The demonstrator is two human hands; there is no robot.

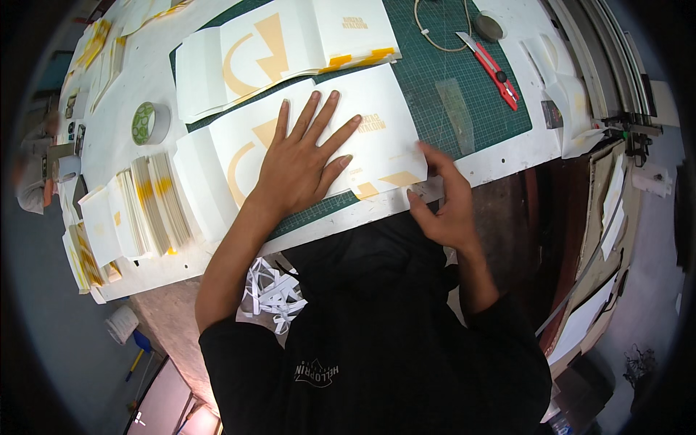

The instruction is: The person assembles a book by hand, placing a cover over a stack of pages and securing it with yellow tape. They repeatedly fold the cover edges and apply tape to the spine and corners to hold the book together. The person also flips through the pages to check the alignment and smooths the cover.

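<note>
A white printed paper cover (391, 109) with a yellow-orange design lies along the table's near edge, partly over a green cutting mat (500, 123). My left hand (303, 156) rests flat on it, fingers spread, hiding part of the print. Around the cover's near right corner is my right hand (448, 199). Its thumb and index finger are apart, the fingertips close to the paper's edge; whether they touch it I cannot tell. Just beyond lies a stack of similar folded covers (297, 43), with yellow-orange bands along its edge.
A red utility knife (496, 72) and a clear ruler (455, 112) lie on the mat's right side. A roll of tape (150, 123) stands at left, near bundled folded papers (152, 203). White paper strips (274, 293) are heaped below the table (500, 168).
</note>
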